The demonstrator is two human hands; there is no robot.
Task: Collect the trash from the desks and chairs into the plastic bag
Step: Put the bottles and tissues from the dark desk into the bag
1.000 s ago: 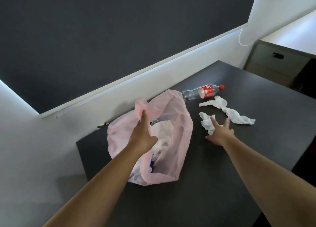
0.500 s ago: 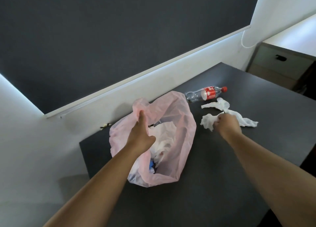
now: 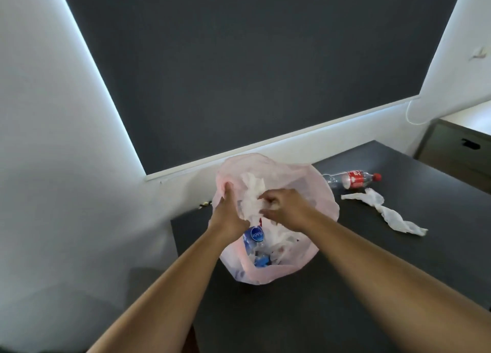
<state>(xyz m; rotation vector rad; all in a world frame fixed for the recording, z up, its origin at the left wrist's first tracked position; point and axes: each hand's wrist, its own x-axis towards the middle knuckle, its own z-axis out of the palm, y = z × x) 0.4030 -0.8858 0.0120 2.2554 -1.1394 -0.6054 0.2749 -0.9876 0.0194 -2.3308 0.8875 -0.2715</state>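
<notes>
A pink plastic bag (image 3: pixel 322 193) stands open on the dark desk (image 3: pixel 372 273). My left hand (image 3: pixel 228 212) grips the bag's left rim and holds the mouth open. Over the mouth, my right hand (image 3: pixel 281 206) is closed on a crumpled white tissue (image 3: pixel 252 193). Inside the bag lie white paper and a crushed bottle with a blue label (image 3: pixel 256 234). To the right of the bag, a twisted white tissue (image 3: pixel 385 212) lies on the desk. Behind it rests an empty clear bottle with a red label and red cap (image 3: pixel 353 178), on its side.
A dark blind with a white bottom bar (image 3: pixel 265 140) covers the wall behind the desk. A wooden drawer unit (image 3: pixel 457 150) stands at the far right. The desk's left edge runs just left of the bag.
My right hand closed on the nearer tissue, lifted it off the desk and carried it left over the bag's mouth. The view tilted up.
</notes>
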